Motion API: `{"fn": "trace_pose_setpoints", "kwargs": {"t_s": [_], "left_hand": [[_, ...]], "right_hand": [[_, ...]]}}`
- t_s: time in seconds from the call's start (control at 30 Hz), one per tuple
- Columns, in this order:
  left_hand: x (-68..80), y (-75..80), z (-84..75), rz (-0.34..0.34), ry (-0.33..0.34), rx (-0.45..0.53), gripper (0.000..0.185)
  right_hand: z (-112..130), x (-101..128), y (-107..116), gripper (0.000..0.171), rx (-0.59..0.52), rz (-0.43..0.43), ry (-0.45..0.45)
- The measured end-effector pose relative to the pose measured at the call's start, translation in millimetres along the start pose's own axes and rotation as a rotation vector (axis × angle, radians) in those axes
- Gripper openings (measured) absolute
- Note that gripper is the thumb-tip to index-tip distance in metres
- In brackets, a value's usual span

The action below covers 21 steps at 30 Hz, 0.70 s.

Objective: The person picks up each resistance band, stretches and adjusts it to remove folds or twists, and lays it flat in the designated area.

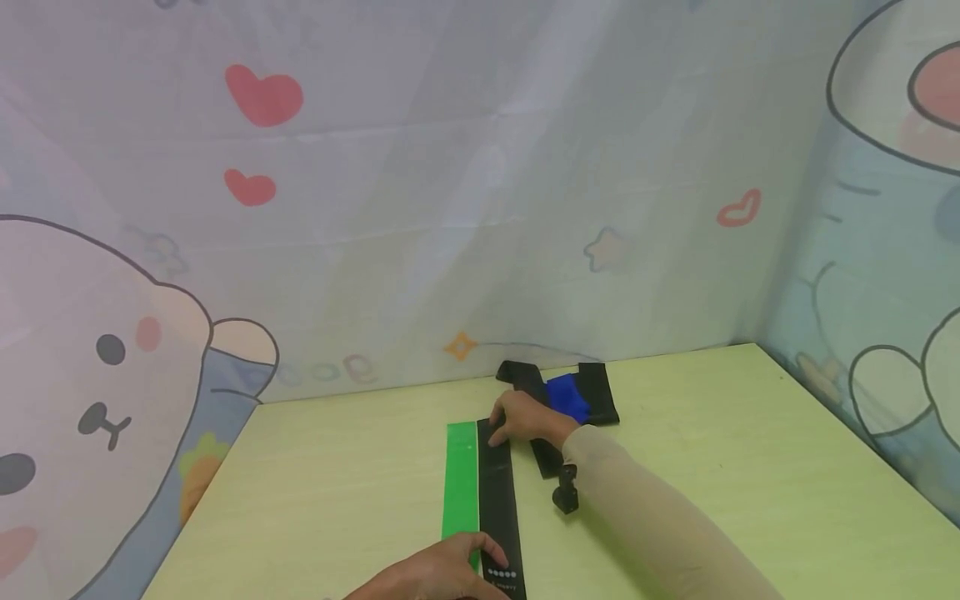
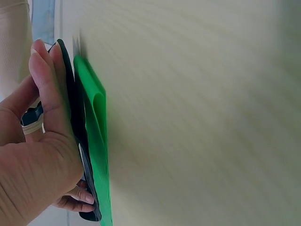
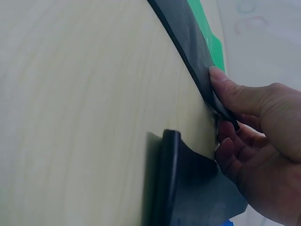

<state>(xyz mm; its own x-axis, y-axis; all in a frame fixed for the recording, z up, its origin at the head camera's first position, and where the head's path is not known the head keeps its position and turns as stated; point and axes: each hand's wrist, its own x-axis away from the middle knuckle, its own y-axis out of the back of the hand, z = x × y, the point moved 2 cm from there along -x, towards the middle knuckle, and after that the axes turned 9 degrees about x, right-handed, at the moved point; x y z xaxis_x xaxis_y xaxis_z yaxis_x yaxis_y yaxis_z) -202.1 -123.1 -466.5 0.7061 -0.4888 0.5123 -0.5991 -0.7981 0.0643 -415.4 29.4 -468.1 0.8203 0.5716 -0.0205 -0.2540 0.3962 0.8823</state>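
Left hand (image 1: pixel 438 575) cut off by frame, pinching black band (image 1: pixel 498 500) near end | right hand (image 1: pixel 528 417) pinching far end | green band (image 1: pixel 461 479) beside black band

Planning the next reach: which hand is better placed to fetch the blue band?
Probably the right hand: it holds the black band's far end beside the blue band; the left hand grips the near end.
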Motion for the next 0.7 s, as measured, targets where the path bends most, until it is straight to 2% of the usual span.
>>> {"fn": "trace_pose_setpoints", "kwargs": {"t_s": [0.2, 0.43, 0.7], "left_hand": [[2.7, -3.1, 0.1, -0.021, -0.004, 0.053, 0.028], [2.2, -2.1, 4.0, -0.023, -0.011, 0.017, 0.028], [3.7, -4.4, 3.0, -0.027, -0.021, 0.017, 0.027]], "right_hand": [[2.1, 0.8, 1.0, 0.027, 0.011, 0.002, 0.015], [3.6, 2.6, 1.2, 0.027, -0.007, 0.008, 0.001], [1.7, 2.7, 0.1, 0.028, -0.007, 0.001, 0.018]]}}
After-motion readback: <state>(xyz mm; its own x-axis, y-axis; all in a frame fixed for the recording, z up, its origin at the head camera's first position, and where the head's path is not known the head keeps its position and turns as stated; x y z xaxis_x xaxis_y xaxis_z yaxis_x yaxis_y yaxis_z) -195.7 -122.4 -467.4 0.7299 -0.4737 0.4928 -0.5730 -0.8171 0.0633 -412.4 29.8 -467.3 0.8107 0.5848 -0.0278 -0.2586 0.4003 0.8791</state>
